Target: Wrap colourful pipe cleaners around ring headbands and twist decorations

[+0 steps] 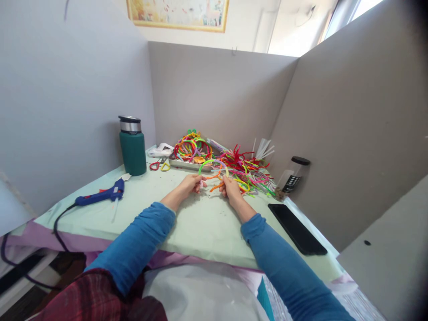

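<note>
Both my hands hold a multicoloured pipe cleaner hoop point(213, 162) just above the table, its arc running through green, purple and yellow. On its left side my left hand point(194, 183) is closed, fingers pinched together. My right hand point(231, 188) pinches the hoop's right side near the yellow stretch. Orange twisted ends point(216, 187) stick out between the hands, apart from each other. Part of the hoop's lower side is hidden by my fingers. Right behind it lies a pile of finished-looking coloured hoops point(192, 147) on a metal tray point(182, 165).
Loose pipe cleaners point(244, 160) heap up at the back right, by white glue sticks point(264, 149). A blue glue gun point(100, 195) and a green bottle point(133, 149) stand left, with scissors point(159, 166) behind. A black phone point(296, 228) and a clear bottle point(294, 174) are right. Grey partitions point(217, 89) enclose the table.
</note>
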{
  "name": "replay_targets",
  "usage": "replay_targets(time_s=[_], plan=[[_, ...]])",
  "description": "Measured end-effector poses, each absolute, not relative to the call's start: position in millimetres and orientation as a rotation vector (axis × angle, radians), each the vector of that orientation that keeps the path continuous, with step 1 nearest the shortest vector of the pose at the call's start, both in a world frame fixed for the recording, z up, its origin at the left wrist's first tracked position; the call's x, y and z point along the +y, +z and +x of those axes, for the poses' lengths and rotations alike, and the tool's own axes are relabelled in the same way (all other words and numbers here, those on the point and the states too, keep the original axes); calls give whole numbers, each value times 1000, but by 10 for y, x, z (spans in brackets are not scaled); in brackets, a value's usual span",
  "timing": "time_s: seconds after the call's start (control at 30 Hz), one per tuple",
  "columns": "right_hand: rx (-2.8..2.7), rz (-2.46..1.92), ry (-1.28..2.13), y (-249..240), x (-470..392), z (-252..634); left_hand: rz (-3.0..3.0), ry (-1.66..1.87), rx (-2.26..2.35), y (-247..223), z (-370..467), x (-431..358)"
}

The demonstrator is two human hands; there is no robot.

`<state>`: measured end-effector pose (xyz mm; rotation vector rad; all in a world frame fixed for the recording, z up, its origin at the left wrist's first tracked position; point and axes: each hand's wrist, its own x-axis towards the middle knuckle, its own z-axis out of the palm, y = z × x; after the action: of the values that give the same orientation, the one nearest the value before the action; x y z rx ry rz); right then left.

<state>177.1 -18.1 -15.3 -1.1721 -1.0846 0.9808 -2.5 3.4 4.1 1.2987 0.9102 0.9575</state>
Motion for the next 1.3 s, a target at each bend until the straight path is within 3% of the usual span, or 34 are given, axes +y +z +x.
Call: replay_targets(time_s=[1.3], plan=[[-1151, -1095, 927, -168, -178, 1731, 1521, 826, 955, -56, -6, 21]])
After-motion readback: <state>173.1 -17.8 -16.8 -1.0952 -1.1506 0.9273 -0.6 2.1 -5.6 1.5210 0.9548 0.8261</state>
